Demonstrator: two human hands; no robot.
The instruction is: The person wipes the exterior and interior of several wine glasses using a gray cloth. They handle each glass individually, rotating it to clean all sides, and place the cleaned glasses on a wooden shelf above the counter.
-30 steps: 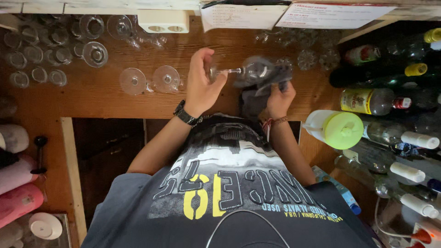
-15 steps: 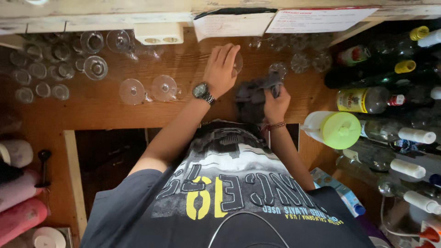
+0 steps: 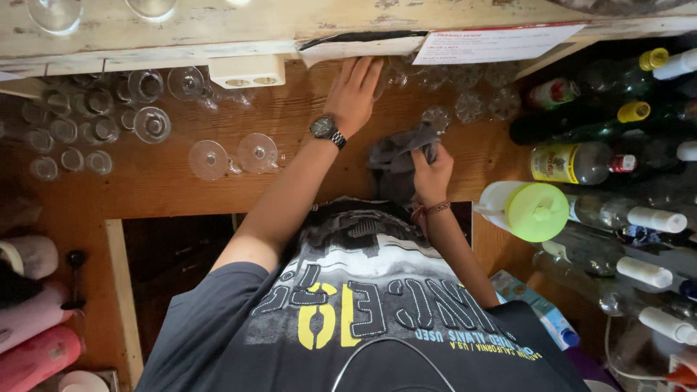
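My left hand [image 3: 353, 91], with a wristwatch [image 3: 324, 129] on its wrist, reaches far back across the wooden counter [image 3: 167, 189], under the pale shelf edge. Its fingers lie stretched out, next to clear glasses [image 3: 398, 72] standing in the back row. I see nothing gripped in it. My right hand [image 3: 433, 173] is closer to my chest and is closed on a crumpled grey cloth [image 3: 392, 156], which hangs down on its left side. A red string bracelet circles that wrist.
Two stemmed glasses [image 3: 232, 155] stand upturned left of my arm, and several small glasses [image 3: 69, 131] are farther left. Bottles [image 3: 581, 163] and a white jug with a green lid [image 3: 536, 211] crowd the right. A white socket box [image 3: 243, 72] sits under the shelf.
My left hand, which held a stemmed glass over the cloth, has moved forward to the back row and opened flat. The right hand with the cloth has stayed almost in place.
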